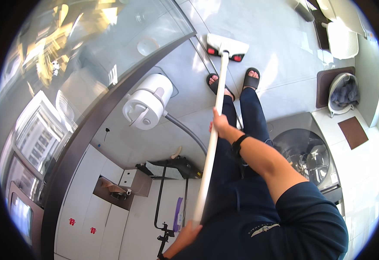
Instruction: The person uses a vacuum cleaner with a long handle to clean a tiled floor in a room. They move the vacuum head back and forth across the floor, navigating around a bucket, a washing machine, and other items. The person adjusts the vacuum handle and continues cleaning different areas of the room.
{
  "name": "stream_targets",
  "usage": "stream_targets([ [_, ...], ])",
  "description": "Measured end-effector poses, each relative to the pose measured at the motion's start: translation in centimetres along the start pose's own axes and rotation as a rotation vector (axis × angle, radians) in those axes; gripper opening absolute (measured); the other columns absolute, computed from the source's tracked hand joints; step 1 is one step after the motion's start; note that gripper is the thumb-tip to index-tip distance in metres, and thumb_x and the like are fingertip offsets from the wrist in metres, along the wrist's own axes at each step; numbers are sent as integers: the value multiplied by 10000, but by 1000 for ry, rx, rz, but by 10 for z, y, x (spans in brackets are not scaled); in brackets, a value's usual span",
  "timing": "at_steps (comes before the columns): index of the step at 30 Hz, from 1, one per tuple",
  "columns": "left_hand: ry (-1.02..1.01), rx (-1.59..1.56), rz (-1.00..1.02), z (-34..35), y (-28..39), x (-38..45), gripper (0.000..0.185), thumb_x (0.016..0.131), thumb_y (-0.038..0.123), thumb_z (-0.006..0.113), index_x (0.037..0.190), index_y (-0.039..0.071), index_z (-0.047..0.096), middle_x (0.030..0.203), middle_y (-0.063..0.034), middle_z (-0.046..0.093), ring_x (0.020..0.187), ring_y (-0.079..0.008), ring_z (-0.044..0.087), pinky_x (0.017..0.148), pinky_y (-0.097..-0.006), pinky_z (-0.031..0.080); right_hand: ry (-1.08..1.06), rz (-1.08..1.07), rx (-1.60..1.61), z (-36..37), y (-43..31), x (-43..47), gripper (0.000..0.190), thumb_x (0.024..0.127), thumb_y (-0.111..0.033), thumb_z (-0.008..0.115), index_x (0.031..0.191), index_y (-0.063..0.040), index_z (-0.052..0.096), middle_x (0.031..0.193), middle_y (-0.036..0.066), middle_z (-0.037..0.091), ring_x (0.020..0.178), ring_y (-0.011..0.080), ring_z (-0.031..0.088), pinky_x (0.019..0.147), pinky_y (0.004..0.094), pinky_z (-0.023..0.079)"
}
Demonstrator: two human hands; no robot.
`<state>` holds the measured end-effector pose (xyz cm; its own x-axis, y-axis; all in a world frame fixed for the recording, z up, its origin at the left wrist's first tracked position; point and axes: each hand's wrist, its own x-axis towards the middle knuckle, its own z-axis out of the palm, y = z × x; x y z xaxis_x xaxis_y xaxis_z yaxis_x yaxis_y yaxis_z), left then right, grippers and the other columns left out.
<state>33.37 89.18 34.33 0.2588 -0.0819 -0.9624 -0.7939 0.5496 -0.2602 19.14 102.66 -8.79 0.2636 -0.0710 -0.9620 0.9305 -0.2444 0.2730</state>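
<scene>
My right hand (219, 124) wraps around the middle of a long white vacuum cleaner tube (213, 148), a dark band on its wrist. Near the picture's bottom, my left hand (187, 234) grips the upper end of the tube. The tube slants down between my legs and past my feet to a white floor head (227, 45) with red and black parts, which rests on the grey tiles. A white canister vacuum (147, 102) stands to the left. Its grey hose (188, 129) curves toward the tube and passes out of sight behind it.
A glass panel with a dark frame (111, 100) runs along the left. Behind it are white cabinets (88, 208) and a black metal rack (158, 195). On the right are a washing machine (301, 156), a basket with grey cloth (344, 94) and a white basket (342, 40).
</scene>
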Motion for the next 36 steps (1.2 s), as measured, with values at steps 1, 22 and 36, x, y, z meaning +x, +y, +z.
stream_targets([
  [1,-23,-10,-41,0,-7,-9,468,957,421,583,1131,-12,533,817,-211,692,797,-376,695,703,-453,529,-11,74,10,1,6,0,572,967,-559,524,976,10,462,706,96,506,547,222,541,496,413,540],
  [22,-32,-486,184,-8,111,106,319,975,293,599,1096,15,503,623,-39,554,523,-145,591,504,-305,504,-141,-403,-174,48,-223,22,560,972,-514,534,1002,42,478,749,101,533,593,205,567,535,385,557],
  [36,-114,-606,-68,30,23,21,308,961,296,631,1073,18,562,733,-68,629,567,-154,615,531,-290,501,-105,-300,-5,20,-117,16,469,947,-500,599,966,-42,498,682,79,503,510,204,524,489,384,520],
])
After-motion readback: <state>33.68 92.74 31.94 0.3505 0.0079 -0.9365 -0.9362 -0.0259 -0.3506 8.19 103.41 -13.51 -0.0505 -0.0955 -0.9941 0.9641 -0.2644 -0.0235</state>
